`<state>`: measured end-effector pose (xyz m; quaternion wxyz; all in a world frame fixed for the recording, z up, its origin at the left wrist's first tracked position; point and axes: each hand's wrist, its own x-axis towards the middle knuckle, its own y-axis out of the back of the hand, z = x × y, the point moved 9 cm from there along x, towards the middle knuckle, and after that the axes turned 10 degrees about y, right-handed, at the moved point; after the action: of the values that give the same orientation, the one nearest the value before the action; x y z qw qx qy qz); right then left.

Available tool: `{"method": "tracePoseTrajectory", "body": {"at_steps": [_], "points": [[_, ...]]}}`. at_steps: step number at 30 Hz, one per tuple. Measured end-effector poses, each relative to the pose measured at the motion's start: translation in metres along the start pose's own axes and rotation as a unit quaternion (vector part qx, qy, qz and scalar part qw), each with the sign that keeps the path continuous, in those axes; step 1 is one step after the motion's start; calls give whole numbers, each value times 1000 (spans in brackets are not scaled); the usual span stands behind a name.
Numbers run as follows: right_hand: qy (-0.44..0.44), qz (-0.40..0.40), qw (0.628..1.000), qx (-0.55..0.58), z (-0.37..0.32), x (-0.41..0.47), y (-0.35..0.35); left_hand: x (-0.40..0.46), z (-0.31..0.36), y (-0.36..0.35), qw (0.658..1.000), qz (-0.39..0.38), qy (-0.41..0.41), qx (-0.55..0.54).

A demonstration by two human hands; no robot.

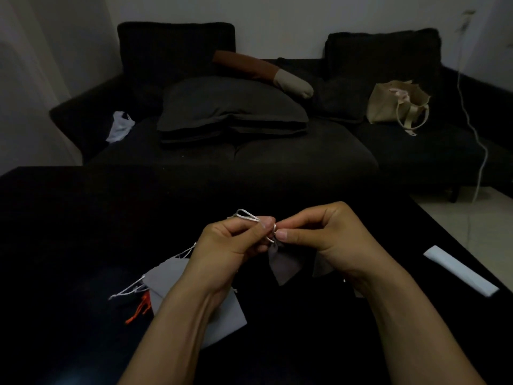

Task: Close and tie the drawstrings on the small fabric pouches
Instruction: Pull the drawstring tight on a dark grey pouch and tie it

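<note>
Black sofa fills the room at twelve o'clock, with dark cushions and a tan bag at two. Before us, a black table carries a white strip at three and grey pouches at seven. Centre, our left hand and right hand pinch the white drawstring of a lifted grey pouch.
</note>
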<state>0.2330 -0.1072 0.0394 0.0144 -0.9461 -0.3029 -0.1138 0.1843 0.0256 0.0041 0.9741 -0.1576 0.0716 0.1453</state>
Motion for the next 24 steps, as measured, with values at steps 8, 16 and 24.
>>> {"method": "tracePoseTrajectory", "body": {"at_steps": [8, 16, 24], "points": [[34, -1, 996, -85, 3, 5, 1, -13, 27, -4, 984, 15, -125, 123], [96, 22, 983, -157, 0, 11, -9, -18, 37, -3, 965, 61, -204, 155], [139, 133, 967, -169, -6, 7, -15, -23, 41, 1, 938, 123, -252, 204]]}}
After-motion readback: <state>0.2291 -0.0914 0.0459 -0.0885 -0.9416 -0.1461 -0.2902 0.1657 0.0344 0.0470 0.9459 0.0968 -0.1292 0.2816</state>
